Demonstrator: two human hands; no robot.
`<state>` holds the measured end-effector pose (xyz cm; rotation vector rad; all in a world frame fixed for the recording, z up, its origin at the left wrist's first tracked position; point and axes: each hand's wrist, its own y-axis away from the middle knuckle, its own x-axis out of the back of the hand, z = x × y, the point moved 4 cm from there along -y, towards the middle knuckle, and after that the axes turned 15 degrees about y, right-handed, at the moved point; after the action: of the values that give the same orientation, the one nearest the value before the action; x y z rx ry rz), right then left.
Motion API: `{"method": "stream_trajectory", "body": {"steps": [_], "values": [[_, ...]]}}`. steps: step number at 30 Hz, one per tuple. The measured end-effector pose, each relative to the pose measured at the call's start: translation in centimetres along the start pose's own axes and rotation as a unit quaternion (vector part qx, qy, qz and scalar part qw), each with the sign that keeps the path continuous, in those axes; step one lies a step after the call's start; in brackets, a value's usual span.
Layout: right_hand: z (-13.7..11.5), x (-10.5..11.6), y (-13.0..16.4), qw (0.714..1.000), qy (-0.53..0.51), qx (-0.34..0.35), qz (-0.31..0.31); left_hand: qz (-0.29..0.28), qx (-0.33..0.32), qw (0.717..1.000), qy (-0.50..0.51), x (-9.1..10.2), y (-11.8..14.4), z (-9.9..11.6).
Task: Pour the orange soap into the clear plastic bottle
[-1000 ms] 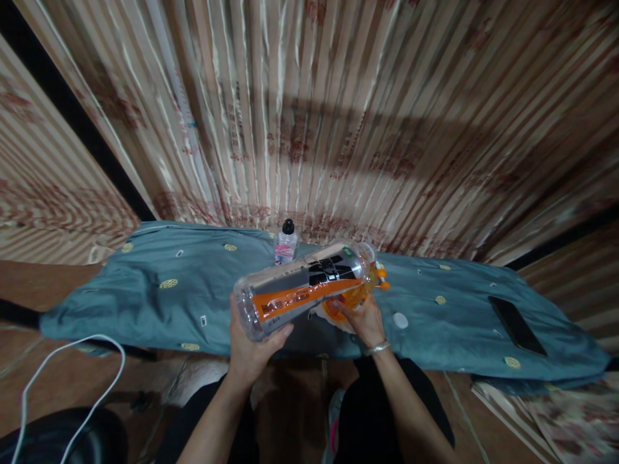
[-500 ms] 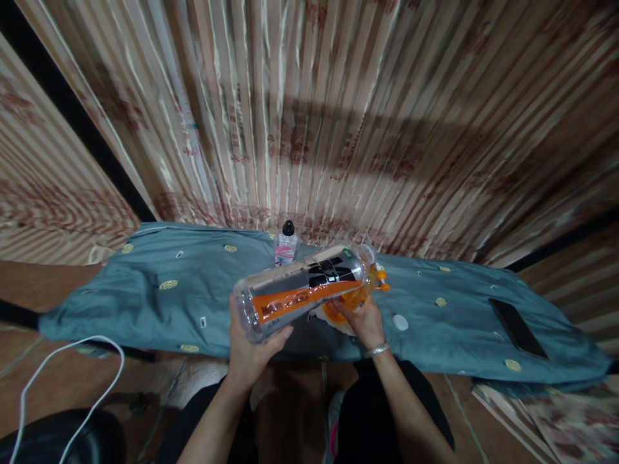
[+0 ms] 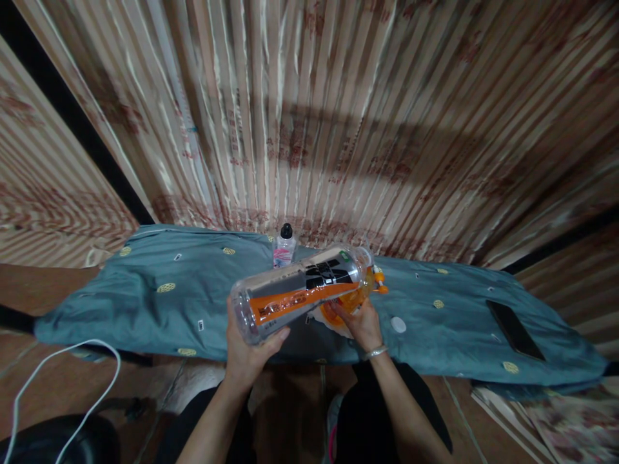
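My left hand [image 3: 251,351] is wrapped round the base of a large clear plastic bottle [image 3: 290,293] with an orange, grey and black label. The bottle lies tilted almost on its side, its neck pointing right and slightly up. Under the neck, my right hand [image 3: 362,327] grips a see-through orange container [image 3: 352,300], partly hidden behind the bottle and fingers; its exact kind is unclear. Small orange and white parts [image 3: 380,283] show just right of it. A white edge of something shows beneath the container. Whether liquid passes between the two cannot be made out.
A small clear bottle [image 3: 284,250] with a black cap stands behind the large bottle. To the right lie a white round cap [image 3: 398,324] and a black phone [image 3: 515,330] on the teal cloth [image 3: 193,290]. A striped curtain hangs behind; a white cable [image 3: 62,348] loops lower left.
Both hands keep their grips and the bottle's tilt looks almost the same. The whole view has shifted very slightly.
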<state>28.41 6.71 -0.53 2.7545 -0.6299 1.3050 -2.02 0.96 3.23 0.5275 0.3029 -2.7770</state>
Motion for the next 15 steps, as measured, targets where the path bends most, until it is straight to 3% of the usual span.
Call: {"method": "stream_trajectory", "body": {"steps": [15], "values": [[-1.1,0.9,0.4,1.0,-0.014,0.001,-0.021,0.023,-0.015,1.0,0.004,-0.3,0.2,-0.1]]}}
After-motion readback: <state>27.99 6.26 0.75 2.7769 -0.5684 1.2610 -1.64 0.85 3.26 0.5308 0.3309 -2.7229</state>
